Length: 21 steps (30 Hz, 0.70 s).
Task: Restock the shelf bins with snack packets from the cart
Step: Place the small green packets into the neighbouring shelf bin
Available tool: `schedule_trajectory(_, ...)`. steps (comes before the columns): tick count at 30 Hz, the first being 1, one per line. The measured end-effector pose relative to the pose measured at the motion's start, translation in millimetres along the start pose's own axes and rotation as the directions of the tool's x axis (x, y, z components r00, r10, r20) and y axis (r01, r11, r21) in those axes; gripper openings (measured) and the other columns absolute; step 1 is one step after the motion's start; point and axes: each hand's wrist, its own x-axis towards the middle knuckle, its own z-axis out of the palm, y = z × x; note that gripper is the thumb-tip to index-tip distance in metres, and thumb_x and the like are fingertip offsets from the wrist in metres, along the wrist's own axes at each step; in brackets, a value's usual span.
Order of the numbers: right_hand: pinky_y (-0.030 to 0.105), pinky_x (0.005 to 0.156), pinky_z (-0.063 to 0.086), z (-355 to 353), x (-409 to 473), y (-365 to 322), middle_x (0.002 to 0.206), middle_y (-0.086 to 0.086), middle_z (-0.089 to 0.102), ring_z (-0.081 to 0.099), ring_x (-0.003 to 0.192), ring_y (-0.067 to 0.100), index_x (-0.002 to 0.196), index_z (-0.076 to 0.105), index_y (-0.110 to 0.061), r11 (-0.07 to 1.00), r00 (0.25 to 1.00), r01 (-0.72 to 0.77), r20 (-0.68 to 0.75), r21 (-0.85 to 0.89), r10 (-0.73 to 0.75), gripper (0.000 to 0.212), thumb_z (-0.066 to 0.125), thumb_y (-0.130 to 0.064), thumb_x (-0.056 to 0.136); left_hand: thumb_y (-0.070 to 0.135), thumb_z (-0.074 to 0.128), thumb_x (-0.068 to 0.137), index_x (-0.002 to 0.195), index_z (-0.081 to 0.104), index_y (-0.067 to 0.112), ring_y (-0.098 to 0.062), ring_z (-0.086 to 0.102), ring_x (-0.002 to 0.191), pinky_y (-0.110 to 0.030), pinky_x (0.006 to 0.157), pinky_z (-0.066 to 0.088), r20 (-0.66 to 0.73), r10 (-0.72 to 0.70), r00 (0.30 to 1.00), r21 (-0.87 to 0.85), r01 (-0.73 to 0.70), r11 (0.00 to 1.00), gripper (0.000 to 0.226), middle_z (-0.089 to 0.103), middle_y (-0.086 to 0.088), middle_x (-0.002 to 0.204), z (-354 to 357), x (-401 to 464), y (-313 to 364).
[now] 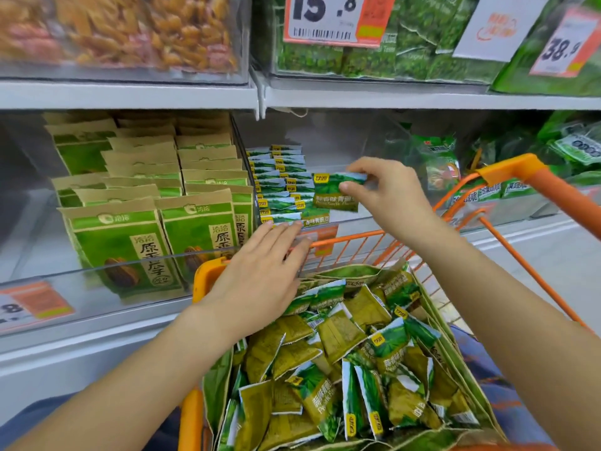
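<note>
Shelf (130, 92) runs across behind both hands, clear-fronted bins on it. Orange cart (507, 177) below and right of the hands, its rim under the left fingers, full of a loose heap of green packets (341, 369) sitting in a torn brown bag (435, 340) just beneath the left wrist. Kraft seed bags (123, 242) stand in rows in the bin left of the left hand. Middle bin (325, 141) straight ahead of both hands, a stack of small green packets (279, 183) standing on edge at its left side, just beyond the left fingertips.

Left hand (260, 271): forearm comes up from lower left, palm down, fingers straight and together, flat, tips at the bin's front lip by the stack, gripping nothing. Right hand (387, 196): forearm comes up from lower right over the cart, wrist bent left, thumb and fingers pinching one packet (335, 193) by its right edge, held upright, label facing camera, in the bin opening just right of the stack, above and right of the left hand.

Price tags (335, 17) hang well above both hands
</note>
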Motion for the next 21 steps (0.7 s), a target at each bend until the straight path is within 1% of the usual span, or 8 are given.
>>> schedule_trajectory(3, 0.026, 0.08, 0.041, 12.2, 36.0, 2.6, 0.11, 0.006, 0.069, 0.06, 0.102, 0.024, 0.111, 0.071, -0.014, 0.974, 0.987, -0.001, 0.158, -0.228, 0.038, 0.025, 0.067, -0.025, 0.089, 0.03, 0.053, 0.083, 0.132, 0.056, 0.007, -0.032, 0.055, 0.123, -0.046, 0.11, 0.034, -0.035, -0.008, 0.999, -0.026, 0.007, 1.0, 0.054, 0.054, -0.017, 0.137, -2.8, 1.1, -2.5)
schedule_trajectory(5, 0.026, 0.079, 0.042, 26.0, 48.9, 6.8, 0.112, 0.008, 0.069, 0.061, 0.103, 0.024, 0.108, 0.072, -0.013, 0.962, 0.966, -0.006, 0.246, -0.274, 0.077, 0.023, 0.069, -0.023, 0.087, 0.029, 0.053, 0.083, 0.13, 0.057, 0.007, -0.032, 0.054, 0.123, -0.046, 0.111, 0.033, -0.043, 0.0, 0.999, -0.035, -0.001, 0.999, 0.052, 0.054, -0.017, 0.137, -1.8, 0.5, -2.6)
schedule_trajectory(7, 0.022, 0.075, 0.039, 37.9, 55.2, 8.4, 0.113, 0.008, 0.069, 0.062, 0.104, 0.021, 0.107, 0.073, -0.011, 0.967, 0.945, -0.043, 0.303, -0.252, 0.121, 0.023, 0.071, -0.02, 0.085, 0.029, 0.053, 0.083, 0.129, 0.059, 0.007, -0.032, 0.055, 0.123, -0.045, 0.111, 0.033, -0.057, -0.001, 0.998, -0.038, -0.001, 0.999, 0.051, 0.054, -0.017, 0.137, -1.5, 0.3, -2.4)
schedule_trajectory(9, 0.022, 0.076, 0.041, 46.9, 58.3, 8.3, 0.112, 0.009, 0.07, 0.063, 0.103, 0.021, 0.105, 0.073, -0.009, 0.971, 0.927, -0.09, 0.337, -0.22, 0.163, 0.023, 0.073, -0.016, 0.083, 0.03, 0.054, 0.083, 0.127, 0.059, 0.006, -0.032, 0.055, 0.122, -0.045, 0.11, 0.034, -0.07, -0.004, 0.998, -0.046, 0.001, 0.999, 0.05, 0.055, -0.017, 0.135, -1.4, 0.7, -2.4)
schedule_trajectory(14, 0.032, 0.087, 0.052, 63.7, 58.7, 11.9, 0.099, 0.012, 0.072, 0.067, 0.092, 0.022, 0.095, 0.074, -0.006, 0.965, 0.889, -0.203, 0.382, -0.168, 0.253, 0.016, 0.076, -0.011, 0.08, 0.028, 0.061, 0.083, 0.128, 0.058, 0.006, -0.032, 0.054, 0.123, -0.045, 0.111, 0.032, -0.104, -0.004, 0.995, -0.056, -0.002, 0.998, 0.05, 0.054, -0.019, 0.136, 2.7, 1.4, -3.3)
schedule_trajectory(16, 0.034, 0.087, 0.054, 67.1, 57.2, 15.7, 0.095, 0.012, 0.072, 0.067, 0.088, 0.022, 0.093, 0.074, -0.003, 0.955, 0.867, -0.235, 0.405, -0.182, 0.29, 0.017, 0.078, -0.013, 0.079, 0.027, 0.061, 0.083, 0.127, 0.058, 0.006, -0.032, 0.054, 0.122, -0.045, 0.112, 0.032, -0.115, -0.008, 0.993, -0.052, 0.002, 0.999, 0.049, 0.054, -0.018, 0.136, 2.3, 1.5, -2.9)
schedule_trajectory(19, 0.037, 0.087, 0.055, 63.7, 58.2, 23.3, 0.092, 0.016, 0.072, 0.068, 0.085, 0.025, 0.09, 0.073, -0.001, 0.935, 0.857, -0.339, 0.376, -0.104, 0.353, 0.018, 0.08, -0.009, 0.075, 0.028, 0.064, 0.083, 0.127, 0.058, 0.007, -0.031, 0.054, 0.123, -0.043, 0.112, 0.031, -0.109, -0.016, 0.994, -0.052, 0.01, 0.999, 0.049, 0.054, -0.017, 0.136, 1.4, 0.8, -2.5)
schedule_trajectory(21, 0.04, 0.087, 0.055, 60.2, 59.8, 27.9, 0.092, 0.019, 0.072, 0.069, 0.086, 0.029, 0.09, 0.073, 0.0, 0.93, 0.866, -0.358, 0.344, -0.083, 0.364, 0.018, 0.08, -0.006, 0.075, 0.028, 0.066, 0.083, 0.127, 0.058, 0.007, -0.031, 0.054, 0.123, -0.043, 0.112, 0.032, -0.109, -0.02, 0.994, -0.049, 0.014, 0.999, 0.05, 0.054, -0.017, 0.136, 1.0, 0.2, -2.4)
